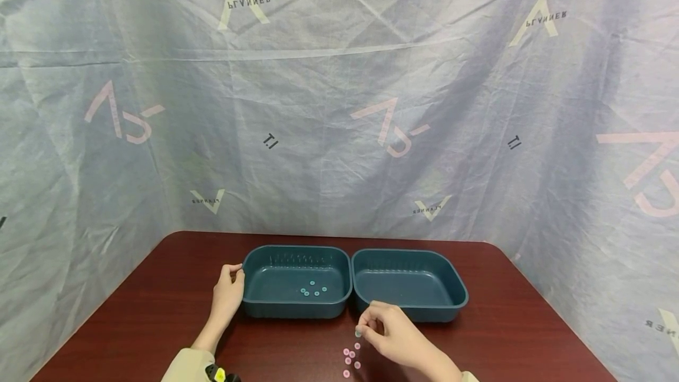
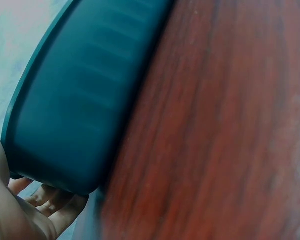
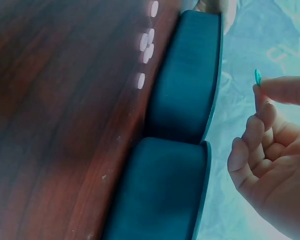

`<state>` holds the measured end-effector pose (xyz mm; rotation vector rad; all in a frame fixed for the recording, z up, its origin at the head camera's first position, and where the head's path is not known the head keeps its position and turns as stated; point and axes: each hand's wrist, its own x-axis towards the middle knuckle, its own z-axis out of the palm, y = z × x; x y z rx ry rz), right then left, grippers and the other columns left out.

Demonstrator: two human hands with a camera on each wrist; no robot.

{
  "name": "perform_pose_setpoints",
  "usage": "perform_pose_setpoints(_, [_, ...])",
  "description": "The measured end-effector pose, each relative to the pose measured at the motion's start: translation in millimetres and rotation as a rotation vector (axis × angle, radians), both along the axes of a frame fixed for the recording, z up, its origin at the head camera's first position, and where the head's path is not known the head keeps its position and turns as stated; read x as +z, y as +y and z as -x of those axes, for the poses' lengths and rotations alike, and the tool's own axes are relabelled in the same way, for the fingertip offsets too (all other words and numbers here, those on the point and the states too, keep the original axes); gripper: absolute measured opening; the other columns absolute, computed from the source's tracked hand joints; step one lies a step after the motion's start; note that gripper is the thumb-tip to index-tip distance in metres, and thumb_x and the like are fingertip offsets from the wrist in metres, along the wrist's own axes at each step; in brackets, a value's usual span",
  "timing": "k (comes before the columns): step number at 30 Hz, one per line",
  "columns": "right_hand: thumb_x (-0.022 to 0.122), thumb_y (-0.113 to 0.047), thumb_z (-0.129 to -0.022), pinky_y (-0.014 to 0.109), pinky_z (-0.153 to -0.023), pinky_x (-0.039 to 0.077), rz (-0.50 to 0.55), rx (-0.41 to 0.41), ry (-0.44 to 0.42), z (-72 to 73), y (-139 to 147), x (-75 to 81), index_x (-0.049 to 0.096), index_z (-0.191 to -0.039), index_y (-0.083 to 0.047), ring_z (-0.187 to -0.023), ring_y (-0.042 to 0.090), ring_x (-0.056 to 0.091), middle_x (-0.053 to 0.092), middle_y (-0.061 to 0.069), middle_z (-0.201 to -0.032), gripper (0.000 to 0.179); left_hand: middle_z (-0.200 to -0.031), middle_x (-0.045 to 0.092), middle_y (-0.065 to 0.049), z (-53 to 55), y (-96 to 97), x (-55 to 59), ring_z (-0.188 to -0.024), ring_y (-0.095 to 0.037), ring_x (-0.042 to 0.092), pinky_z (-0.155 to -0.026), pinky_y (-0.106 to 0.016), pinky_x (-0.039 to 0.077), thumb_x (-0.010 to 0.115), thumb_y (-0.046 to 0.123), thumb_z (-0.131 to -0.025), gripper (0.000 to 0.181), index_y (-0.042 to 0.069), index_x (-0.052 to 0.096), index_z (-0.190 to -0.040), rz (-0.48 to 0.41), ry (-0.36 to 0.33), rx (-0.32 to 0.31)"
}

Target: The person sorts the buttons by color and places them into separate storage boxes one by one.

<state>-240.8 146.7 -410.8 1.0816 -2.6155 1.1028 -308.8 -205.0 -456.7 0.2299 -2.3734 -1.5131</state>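
Observation:
My right hand [image 1: 395, 335] pinches a small teal button [image 3: 258, 77] between thumb and index finger, in front of the right tray's near wall. Below it on the table lie several pink buttons [image 1: 348, 361] in a loose group. At the outer left end of the left dark teal tray [image 1: 294, 310], my left hand [image 1: 228, 293] grips the rim; the left wrist view shows its fingers bent around the tray's corner. Several teal buttons [image 1: 316, 293] lie on that tray's floor, right of its middle. The right tray [image 1: 432, 313] shows no buttons inside.
Both trays stand side by side, rims nearly touching, on a dark red wooden table [image 1: 159, 293]. A pale printed cloth [image 1: 318, 105] hangs behind the table and along both sides. A black and yellow item [image 1: 217, 373] sits at the left sleeve.

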Motion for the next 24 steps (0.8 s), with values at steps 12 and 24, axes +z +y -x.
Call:
perform_pose_setpoints(12, [0.063, -0.024, -0.090, 0.013, -0.050, 0.035, 0.032, -0.006, 0.089, 4.6, -5, 7.3, 0.062, -0.079, -0.020, -0.054, -0.004, 0.036, 0.042, -0.012, -0.066, 0.012, -0.129, 0.047, -0.028, -0.3, -0.4, -0.2, -0.118, -0.043, 0.046, -0.091, -0.055, 0.039, 0.031, 0.022, -0.102, 0.039, -0.002, 0.039, -0.132, 0.007, -0.004, 0.000])
perform_pose_setpoints(24, [0.064, -0.016, -0.089, 0.012, -0.050, 0.034, 0.059, -0.028, 0.154, 14.2, -12, 12.6, 0.062, -0.079, -0.020, -0.054, -0.005, 0.036, 0.042, -0.012, -0.066, 0.011, -0.129, 0.047, -0.028, -0.4, -0.2, -0.4, -0.118, -0.042, 0.046, -0.091, -0.054, 0.039, 0.030, 0.024, -0.102, 0.040, -0.002, 0.040, -0.132, 0.009, -0.003, 0.000])
